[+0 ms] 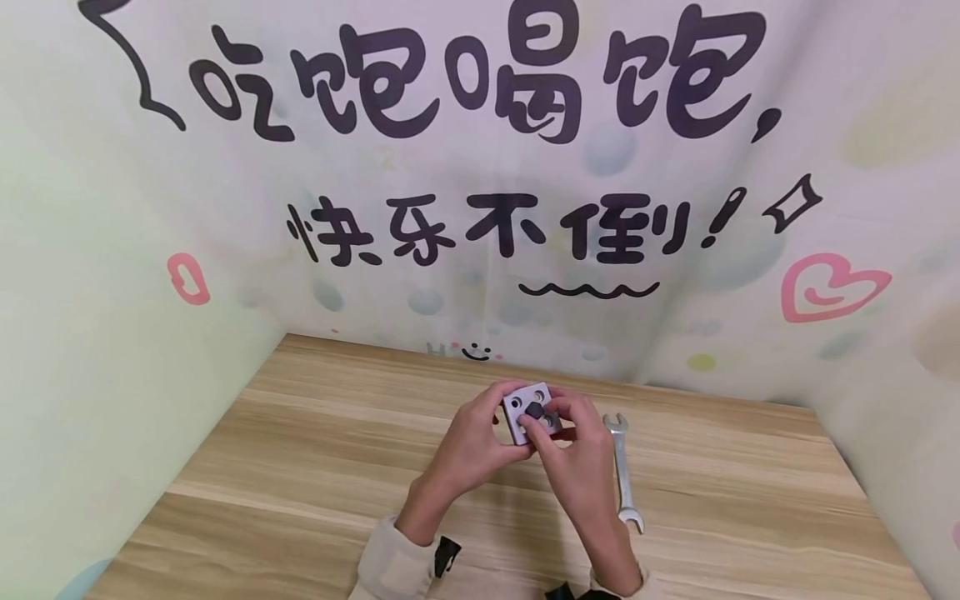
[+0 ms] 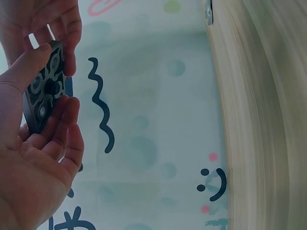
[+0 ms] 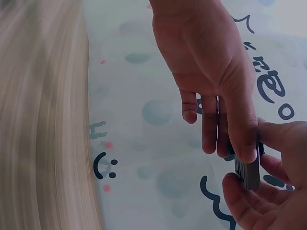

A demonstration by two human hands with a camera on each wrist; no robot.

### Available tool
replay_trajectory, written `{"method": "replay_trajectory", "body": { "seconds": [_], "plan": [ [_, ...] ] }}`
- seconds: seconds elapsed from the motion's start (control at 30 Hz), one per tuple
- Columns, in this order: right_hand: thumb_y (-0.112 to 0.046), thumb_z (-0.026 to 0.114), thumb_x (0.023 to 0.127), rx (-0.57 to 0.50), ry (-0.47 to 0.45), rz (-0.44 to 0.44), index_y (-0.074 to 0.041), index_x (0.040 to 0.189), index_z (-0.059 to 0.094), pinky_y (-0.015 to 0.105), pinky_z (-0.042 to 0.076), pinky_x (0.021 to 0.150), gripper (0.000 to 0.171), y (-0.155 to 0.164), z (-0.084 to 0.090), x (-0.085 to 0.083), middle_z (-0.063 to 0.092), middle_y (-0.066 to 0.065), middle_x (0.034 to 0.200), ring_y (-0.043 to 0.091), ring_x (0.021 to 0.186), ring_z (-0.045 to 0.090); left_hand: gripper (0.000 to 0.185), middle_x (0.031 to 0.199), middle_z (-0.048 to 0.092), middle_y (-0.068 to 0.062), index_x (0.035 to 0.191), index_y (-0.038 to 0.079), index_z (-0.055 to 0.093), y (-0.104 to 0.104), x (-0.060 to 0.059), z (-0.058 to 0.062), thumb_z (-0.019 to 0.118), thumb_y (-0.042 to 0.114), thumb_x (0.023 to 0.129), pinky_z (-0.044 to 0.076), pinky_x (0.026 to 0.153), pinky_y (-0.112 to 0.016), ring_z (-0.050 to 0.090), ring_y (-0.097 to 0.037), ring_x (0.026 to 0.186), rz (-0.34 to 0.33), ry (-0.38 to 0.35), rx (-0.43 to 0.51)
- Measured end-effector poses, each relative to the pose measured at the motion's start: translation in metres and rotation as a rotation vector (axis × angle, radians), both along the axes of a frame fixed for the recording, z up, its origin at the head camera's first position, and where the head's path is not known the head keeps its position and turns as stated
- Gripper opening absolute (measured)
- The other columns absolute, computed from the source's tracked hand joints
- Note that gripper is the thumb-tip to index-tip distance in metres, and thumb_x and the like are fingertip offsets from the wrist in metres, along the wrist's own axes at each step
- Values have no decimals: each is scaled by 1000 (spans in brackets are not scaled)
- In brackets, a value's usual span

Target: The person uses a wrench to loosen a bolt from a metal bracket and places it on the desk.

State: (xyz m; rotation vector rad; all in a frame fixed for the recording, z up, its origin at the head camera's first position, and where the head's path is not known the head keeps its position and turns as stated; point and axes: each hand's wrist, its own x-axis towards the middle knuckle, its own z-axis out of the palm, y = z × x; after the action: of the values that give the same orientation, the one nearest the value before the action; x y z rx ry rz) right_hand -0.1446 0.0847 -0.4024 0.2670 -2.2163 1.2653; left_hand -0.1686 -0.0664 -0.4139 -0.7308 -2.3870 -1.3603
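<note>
Held up above the table is a small square grey metal plate (image 1: 528, 394) with round holes near its corners. A black hex-head bolt (image 1: 534, 409) stands at its middle. My left hand (image 1: 468, 433) grips the plate along its left side, thumb on the near edge. With thumb and index finger my right hand (image 1: 581, 458) pinches the bolt head. In the left wrist view the plate's other face (image 2: 32, 106) looks dark and patterned, with a round black part at its centre. The right wrist view shows the plate's thick edge (image 3: 251, 176) between both hands.
A double open-ended wrench (image 1: 622, 471) lies on the wooden table (image 1: 315, 433), just right of my right hand. Behind the table hangs a pale printed cloth (image 1: 450, 283) with dark lettering; similar cloth closes both sides.
</note>
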Motion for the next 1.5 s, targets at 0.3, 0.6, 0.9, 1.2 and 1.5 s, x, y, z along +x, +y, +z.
{"method": "replay_trajectory", "body": {
  "seconds": [0.3,0.6,0.9,1.2,1.5],
  "plan": [
    [-6,85,76,15,20,-16,-4,90,66,22,56,61,23,0,-2,-1,68,11,112,21,88,67,70,120,67,-5,131,8,56,1,1,0,90,12,70,51,75,-32,60,-13,91,6,15,-8],
    [-7,83,79,21,25,-15,-5,91,68,22,56,62,19,1,-1,0,69,9,112,20,94,67,69,120,67,-5,130,8,56,1,1,-1,89,13,70,52,74,-34,60,-13,91,11,19,-8],
    [-8,81,81,21,21,10,-5,98,73,24,56,62,20,2,0,1,69,10,114,21,91,68,66,120,67,-5,130,9,57,-1,0,-1,89,13,72,52,73,-38,59,-12,89,3,8,5],
    [-4,80,81,9,16,37,-4,103,74,21,55,63,22,3,1,0,68,10,115,22,94,67,67,120,67,-5,130,8,56,0,-1,0,89,13,71,50,73,-30,60,-13,89,11,29,8],
    [-4,79,82,22,1,44,-4,104,76,22,56,64,22,4,2,1,68,10,116,21,98,67,66,118,67,-5,129,8,56,-2,-1,0,88,14,72,48,73,-24,59,-13,89,10,26,0]
  ]
}}
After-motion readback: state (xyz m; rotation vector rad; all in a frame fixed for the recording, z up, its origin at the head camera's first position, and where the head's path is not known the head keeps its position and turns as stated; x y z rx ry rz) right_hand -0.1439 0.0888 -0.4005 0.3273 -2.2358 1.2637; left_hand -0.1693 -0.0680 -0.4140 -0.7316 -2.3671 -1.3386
